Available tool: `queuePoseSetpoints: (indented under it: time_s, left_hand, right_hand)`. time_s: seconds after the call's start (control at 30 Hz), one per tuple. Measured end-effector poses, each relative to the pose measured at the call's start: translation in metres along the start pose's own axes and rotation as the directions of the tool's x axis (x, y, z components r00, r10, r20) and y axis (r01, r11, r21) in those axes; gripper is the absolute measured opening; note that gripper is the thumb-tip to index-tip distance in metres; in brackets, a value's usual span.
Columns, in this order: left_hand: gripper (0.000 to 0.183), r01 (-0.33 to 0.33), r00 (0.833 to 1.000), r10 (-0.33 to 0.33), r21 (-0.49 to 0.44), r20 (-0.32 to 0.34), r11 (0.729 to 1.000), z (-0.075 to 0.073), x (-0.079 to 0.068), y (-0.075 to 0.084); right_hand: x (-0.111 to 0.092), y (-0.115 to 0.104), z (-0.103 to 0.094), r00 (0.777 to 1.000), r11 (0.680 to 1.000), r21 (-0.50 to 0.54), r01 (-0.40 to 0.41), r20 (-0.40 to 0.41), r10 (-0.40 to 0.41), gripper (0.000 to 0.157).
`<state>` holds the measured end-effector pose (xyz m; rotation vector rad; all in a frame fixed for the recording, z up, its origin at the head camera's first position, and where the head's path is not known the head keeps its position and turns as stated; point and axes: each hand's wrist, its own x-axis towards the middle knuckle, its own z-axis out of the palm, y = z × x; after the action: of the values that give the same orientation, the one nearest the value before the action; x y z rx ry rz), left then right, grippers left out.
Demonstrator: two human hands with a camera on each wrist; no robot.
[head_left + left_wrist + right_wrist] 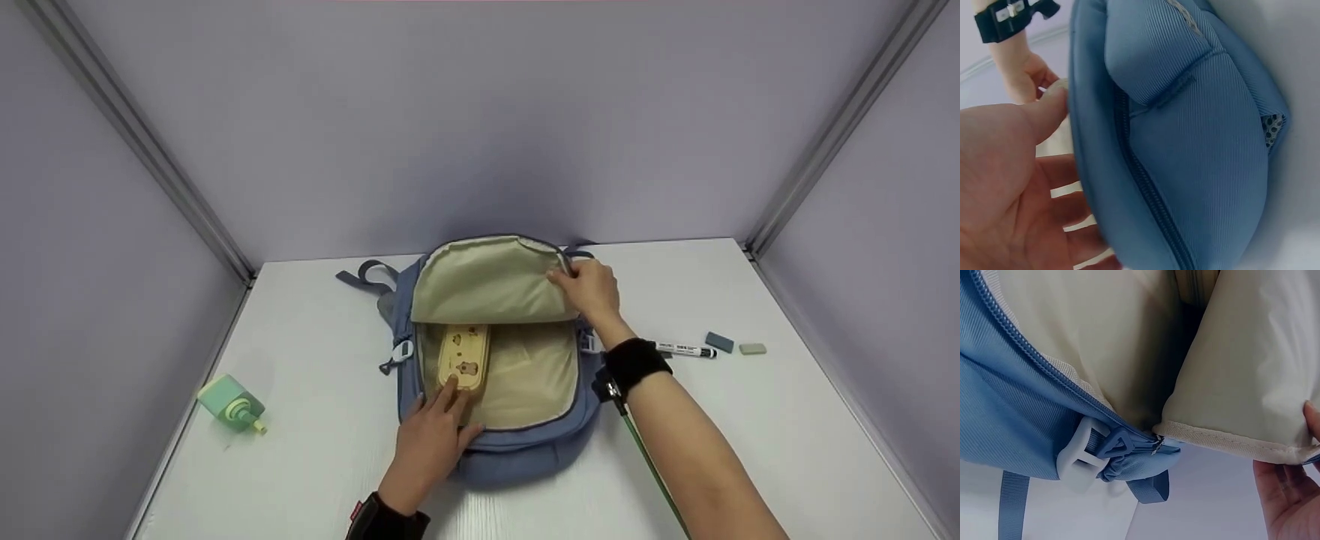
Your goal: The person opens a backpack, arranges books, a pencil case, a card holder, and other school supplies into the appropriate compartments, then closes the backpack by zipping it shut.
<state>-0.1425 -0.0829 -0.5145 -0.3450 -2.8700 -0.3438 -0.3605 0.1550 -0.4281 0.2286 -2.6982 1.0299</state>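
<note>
A blue backpack (pixel 517 457) with a cream lining lies on the table, its main compartment unzipped. Inside, toward the left, is a yellow case (pixel 463 352) printed with small cartoon figures. My left hand (pixel 431 442) reaches over the front rim, its extended fingers touching the near end of the case. The left wrist view hides those fingertips behind the blue fabric (pixel 1196 146). My right hand (pixel 594 291) pinches the right edge of the raised flap (pixel 487 281). In the right wrist view, thumb and fingers of that hand (pixel 1292 506) are on opposite sides of the flap's edge.
A green squeeze bottle (pixel 231 403) lies at the left. Right of the backpack are a black-and-white marker (pixel 686 349), a dark blue block (pixel 719 342) and a pale green block (pixel 752 349). A strap (pixel 367 276) sticks out at the back left. Walls enclose the table's back and sides.
</note>
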Motion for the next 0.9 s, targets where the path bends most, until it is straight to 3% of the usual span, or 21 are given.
queuePoseSetpoints:
  time_s: [0.13, 0.3, 0.63, 0.9]
  left_hand:
    - [0.055, -0.006, 0.999, 0.006, -0.01, -0.042, 1.0, 0.005, 0.011, -0.001]
    - [0.055, 0.0, 0.999, -0.002, -0.03, -0.049, 1.0, 0.009, 0.023, -0.004]
    - [0.061, 0.055, 0.992, -0.037, -0.15, 0.12, 0.987, 0.004, 0.04, -0.011]
    - [0.061, 0.068, 0.981, -0.037, -0.162, 0.189, 0.984, 0.002, 0.049, -0.016]
  right_hand:
    - [-0.001, 0.0, 0.001, 1.0, 1.0, 0.006, 0.004, -0.008, -0.004, 0.043]
    - [-0.003, 0.001, 0.002, 1.0, 1.0, 0.006, 0.023, -0.017, -0.023, 0.048]
    - [-0.005, -0.001, 0.003, 0.999, 0.999, 0.01, 0.035, -0.023, -0.035, 0.048]
    - [-0.005, 0.0, 0.006, 0.999, 0.999, 0.017, 0.04, -0.02, -0.04, 0.048]
